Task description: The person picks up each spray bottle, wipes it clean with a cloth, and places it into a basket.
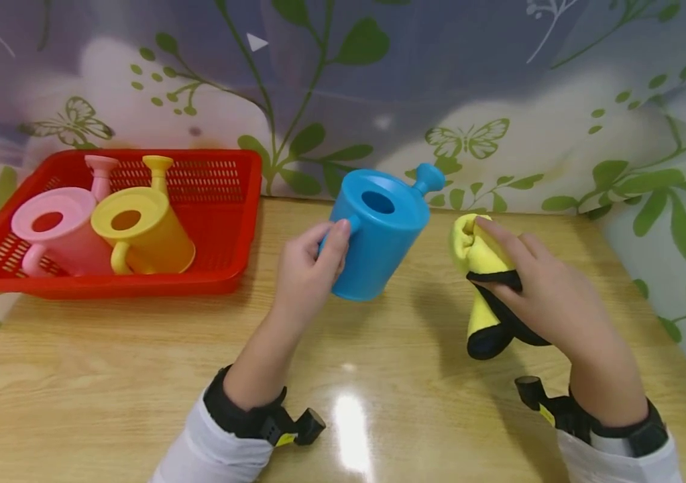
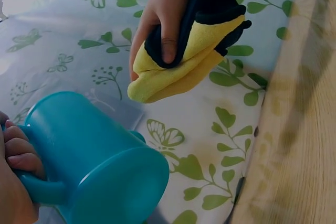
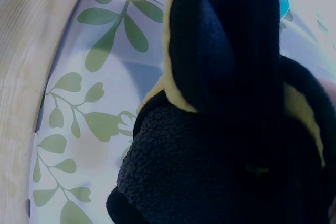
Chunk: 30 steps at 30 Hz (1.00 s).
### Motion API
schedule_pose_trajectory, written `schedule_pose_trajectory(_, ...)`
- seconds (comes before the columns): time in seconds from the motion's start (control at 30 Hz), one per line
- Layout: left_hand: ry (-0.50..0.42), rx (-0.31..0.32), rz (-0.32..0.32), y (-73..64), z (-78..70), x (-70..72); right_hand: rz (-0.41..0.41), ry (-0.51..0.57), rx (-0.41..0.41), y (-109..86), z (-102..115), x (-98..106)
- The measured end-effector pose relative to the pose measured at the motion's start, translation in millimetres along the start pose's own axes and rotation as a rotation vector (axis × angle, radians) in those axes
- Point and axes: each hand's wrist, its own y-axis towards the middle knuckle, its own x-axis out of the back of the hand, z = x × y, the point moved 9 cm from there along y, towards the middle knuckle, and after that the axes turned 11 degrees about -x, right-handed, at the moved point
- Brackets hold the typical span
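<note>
A blue toy watering can (image 1: 373,248) is held up off the table by my left hand (image 1: 309,268), whose fingers wrap round its handle. Its spout points away to the right, and its base faces the left wrist view, where the can (image 2: 100,156) fills the lower left. My right hand (image 1: 560,302) grips a bunched yellow and black cloth (image 1: 487,261) to the right of the can, apart from it. In the left wrist view the thumb presses into the folds of the cloth (image 2: 189,61). Dark cloth (image 3: 173,166) covers much of the right wrist view, hiding the fingers there.
A red plastic basket (image 1: 251,221) stands at the back left of the wooden table (image 1: 125,376). Inside are a pink watering can (image 1: 71,241) and a yellow watering can (image 1: 155,235). Behind the table hangs a leaf-patterned curtain (image 1: 330,87).
</note>
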Motion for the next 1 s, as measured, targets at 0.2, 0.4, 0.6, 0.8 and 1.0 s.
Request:
schedule_pose_trajectory(0.2,0.16,-0.101,0.025,-2.0,-6.6,-1.9,0.002,0.007,-0.012,-1.1,0.4,-2.1)
schedule_pose_trajectory(0.4,0.313,-0.351,0.063,-2.9,-24.5,-9.4,0.013,0.011,-0.019,-0.7,0.4,-3.0)
schedule_pose_trajectory(0.6,0.54,-0.632,0.097,-9.6,-40.3,-18.0,-0.039,0.018,0.02,0.5,5.5,1.3)
schedule_pose_trajectory(0.8,0.788,-0.851,0.155,-19.7,-50.8,-30.9,-0.058,0.015,0.039,0.2,9.1,3.4)
schedule_pose_trajectory(1.0,0.894,-1.004,0.229,-30.1,-53.6,-41.0,-0.04,0.015,0.021,-2.1,6.2,2.2)
